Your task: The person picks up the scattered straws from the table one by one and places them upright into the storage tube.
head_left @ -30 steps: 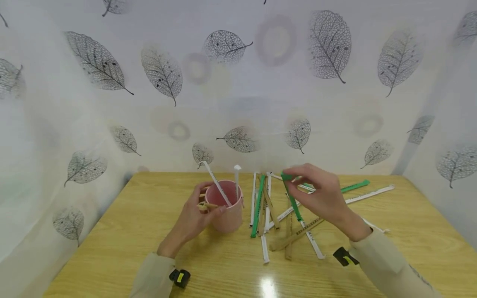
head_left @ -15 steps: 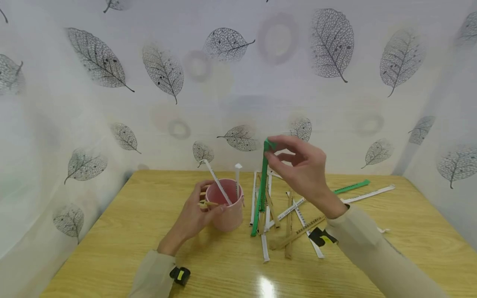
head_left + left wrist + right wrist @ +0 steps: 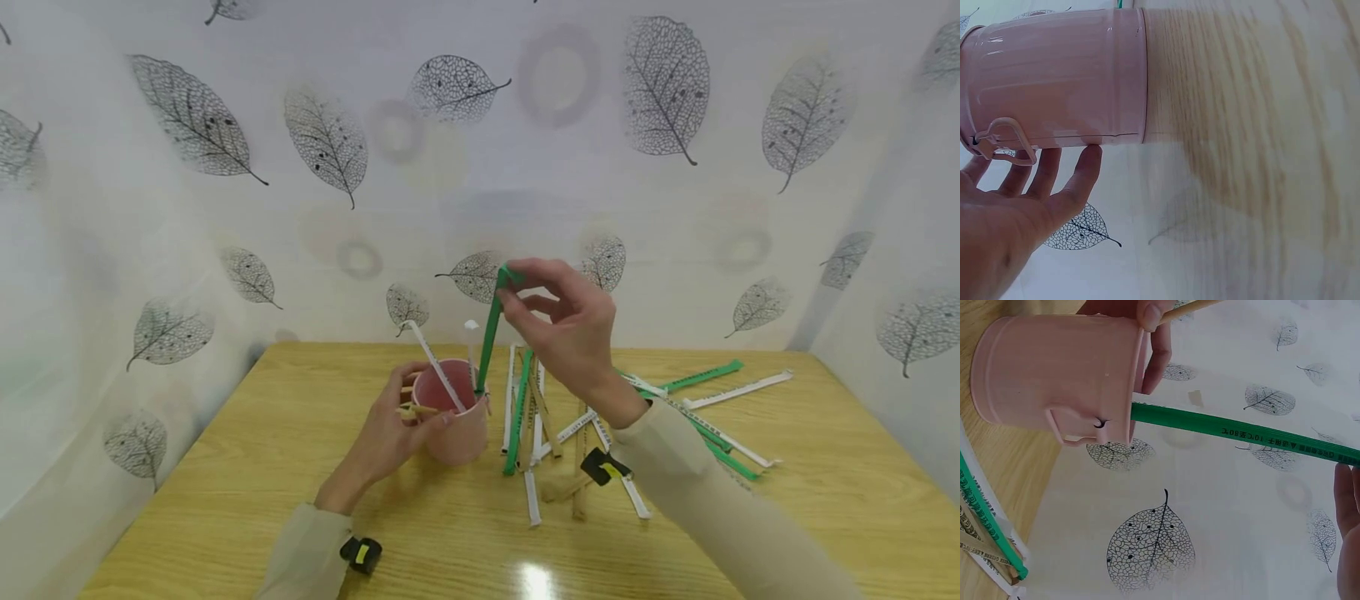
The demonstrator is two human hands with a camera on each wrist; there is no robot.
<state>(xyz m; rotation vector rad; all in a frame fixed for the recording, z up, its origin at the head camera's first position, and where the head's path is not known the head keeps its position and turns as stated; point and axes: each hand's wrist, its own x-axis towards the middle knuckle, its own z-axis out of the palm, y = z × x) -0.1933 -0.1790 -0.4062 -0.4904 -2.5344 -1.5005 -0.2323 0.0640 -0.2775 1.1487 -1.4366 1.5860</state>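
My left hand holds the pink bucket by its left side, thumb at the near rim. A short tan rod shows beside that thumb. Two white paper-wrapped straws lean inside the bucket. Above it, to the right, my right hand pinches the top end of a green wrapped straw between thumb and fingertips. In the right wrist view, this green straw passes in at the bucket's mouth. How deep its lower end sits is hidden by the bucket wall.
Right of the bucket, loose wrapped straws lie crisscrossed on the wooden table: several white, such as one white straw, green ones and brown ones. A leaf-patterned cloth stands behind and at both sides.
My right hand has lifted the green straw from the pile and carried it left and up, so its lower end is now at the bucket's mouth. The left hand has stayed on the bucket.
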